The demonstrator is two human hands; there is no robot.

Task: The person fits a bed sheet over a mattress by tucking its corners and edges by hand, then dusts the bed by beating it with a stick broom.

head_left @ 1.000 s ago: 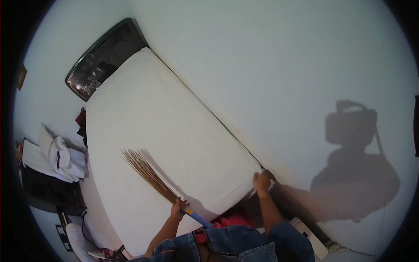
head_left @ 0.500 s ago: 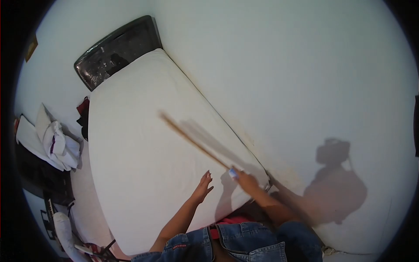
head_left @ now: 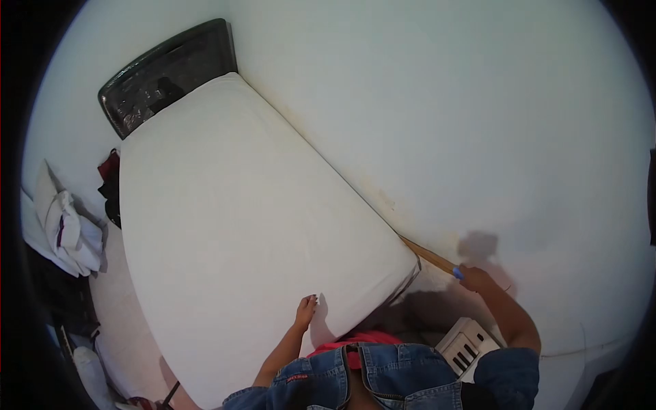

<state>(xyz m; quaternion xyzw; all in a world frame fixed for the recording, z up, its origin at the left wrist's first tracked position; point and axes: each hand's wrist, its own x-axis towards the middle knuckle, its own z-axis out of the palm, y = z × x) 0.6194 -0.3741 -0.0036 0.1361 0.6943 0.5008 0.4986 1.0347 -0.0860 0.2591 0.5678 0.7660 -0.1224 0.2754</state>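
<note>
My right hand grips the blue handle end of a long, thin brown stick broom. The broom lies along the gap between the wall and the near right corner of the bed, its far end hidden beside the mattress. My left hand is over the near part of the white-sheeted mattress, fingers loosely bent and holding nothing that I can see. Its shadow falls right beside it, and whether it touches the sheet I cannot tell.
A dark headboard stands at the bed's far end. The pale wall runs along the right side. White pillows and bedding are piled at the left. A whitish slotted plastic item is on the floor by my right side.
My right hand has swung right and outward, taking the broom from above the mattress to the gap by the wall. My left hand has drawn slightly back, its fingers more bent.
</note>
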